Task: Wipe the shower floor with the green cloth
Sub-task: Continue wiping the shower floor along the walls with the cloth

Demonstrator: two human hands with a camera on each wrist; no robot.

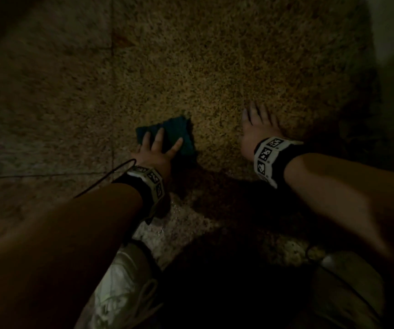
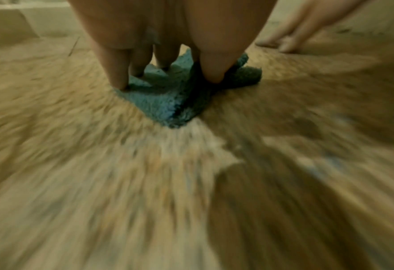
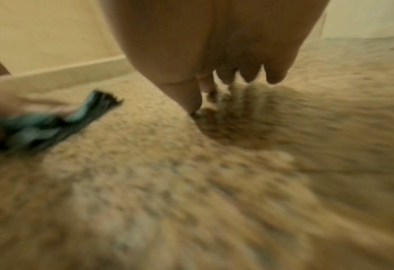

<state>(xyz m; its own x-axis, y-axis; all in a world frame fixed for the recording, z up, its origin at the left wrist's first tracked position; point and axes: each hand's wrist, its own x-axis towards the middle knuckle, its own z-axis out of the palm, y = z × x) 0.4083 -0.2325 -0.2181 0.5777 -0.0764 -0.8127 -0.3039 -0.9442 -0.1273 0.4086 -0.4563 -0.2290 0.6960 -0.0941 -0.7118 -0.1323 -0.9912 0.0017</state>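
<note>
green cloth (image 1: 178, 132) flat, corner pointing forward | left hand (image 1: 154, 150) spread, pressing it | right hand (image 1: 256, 130) spread on shower floor (image 1: 215, 67), bare ahead

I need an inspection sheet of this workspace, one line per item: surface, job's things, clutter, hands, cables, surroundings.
Surface: speckled stone shower floor, with grout lines at the left and a shiny patch near the shoe.
Job's things: green cloth, folded, flat on the floor.
Clutter: nothing seen.
Hands: left hand presses the cloth with spread, straight fingers; right hand rests flat on the bare floor, apart from the cloth.
Cables: thin black cable runs from the left wristband.
Surroundings: pale wall base beyond the floor; white shoe at the bottom; dim light.
</note>
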